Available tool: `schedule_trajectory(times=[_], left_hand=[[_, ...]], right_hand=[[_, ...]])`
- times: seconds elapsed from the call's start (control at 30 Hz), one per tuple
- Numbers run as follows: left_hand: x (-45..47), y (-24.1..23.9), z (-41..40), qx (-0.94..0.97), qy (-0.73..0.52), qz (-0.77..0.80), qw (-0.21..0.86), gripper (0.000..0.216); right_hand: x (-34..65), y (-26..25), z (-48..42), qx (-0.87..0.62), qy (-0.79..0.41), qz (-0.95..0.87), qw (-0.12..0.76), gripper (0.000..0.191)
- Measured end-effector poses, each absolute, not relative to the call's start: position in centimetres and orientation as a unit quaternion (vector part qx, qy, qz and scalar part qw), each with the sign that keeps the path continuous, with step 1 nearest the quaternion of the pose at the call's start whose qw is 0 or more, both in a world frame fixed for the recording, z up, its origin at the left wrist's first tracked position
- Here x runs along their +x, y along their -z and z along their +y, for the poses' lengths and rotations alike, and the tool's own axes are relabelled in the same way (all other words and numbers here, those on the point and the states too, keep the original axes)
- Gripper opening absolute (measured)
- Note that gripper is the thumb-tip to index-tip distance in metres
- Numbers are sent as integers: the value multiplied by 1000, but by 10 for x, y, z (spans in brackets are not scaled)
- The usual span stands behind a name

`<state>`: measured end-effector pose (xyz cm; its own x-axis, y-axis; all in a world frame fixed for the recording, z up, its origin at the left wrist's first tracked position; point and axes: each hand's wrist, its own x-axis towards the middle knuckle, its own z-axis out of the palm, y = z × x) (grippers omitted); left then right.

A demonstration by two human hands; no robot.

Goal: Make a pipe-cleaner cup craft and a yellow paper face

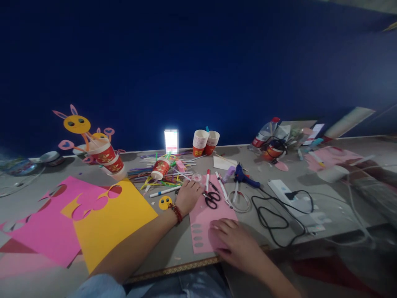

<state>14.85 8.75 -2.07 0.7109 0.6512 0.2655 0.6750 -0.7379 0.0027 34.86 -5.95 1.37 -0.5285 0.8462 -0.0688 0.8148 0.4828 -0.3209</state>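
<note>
My left hand (188,197), a beaded bracelet at its wrist, lies flat with fingers stretched over the upper left edge of a pink sheet of paper (201,225). Black-handled scissors (212,200) rest on that sheet just right of its fingertips. A yellow paper face (165,202) with two dark eyes lies left of the wrist. My right hand (234,244) rests palm down on the sheet's lower right part, its fingers loosely extended. A column of oval holes runs along the sheet's lower left edge. Several markers (222,187) lie beyond the scissors.
A blue glue gun (245,177) and a white power strip (285,198) with a looped black cord are at right. Yellow paper (114,223) and magenta paper (58,223) cover the left. Straws, a tipped red cup (160,168) and stacked cups (200,142) stand behind.
</note>
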Motion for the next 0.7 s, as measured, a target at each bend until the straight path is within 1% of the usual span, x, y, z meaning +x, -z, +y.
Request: schedule_trajectory(times=[0.1, 0.27, 0.4, 0.5, 0.6, 0.7], left_hand=[[152, 21, 87, -919, 128, -372, 37, 22], [147, 13, 75, -921, 138, -363, 13, 28], [133, 5, 54, -955, 129, -266, -17, 22], [122, 7, 43, -976, 103, -186, -42, 19], [112, 13, 41, -968, 96, -231, -34, 26], [100, 13, 39, -951, 106, -290, -28, 32]], right_hand=[[342, -17, -60, -469, -161, -868, 28, 47], [337, -15, -53, -468, -112, -877, 4, 43], [337, -15, -51, -473, -90, -876, -11, 53], [340, -13, -51, -480, -97, -872, 3, 58], [347, -10, -51, -476, -117, -871, 23, 62], [354, -8, -52, -473, -137, -870, 36, 59]])
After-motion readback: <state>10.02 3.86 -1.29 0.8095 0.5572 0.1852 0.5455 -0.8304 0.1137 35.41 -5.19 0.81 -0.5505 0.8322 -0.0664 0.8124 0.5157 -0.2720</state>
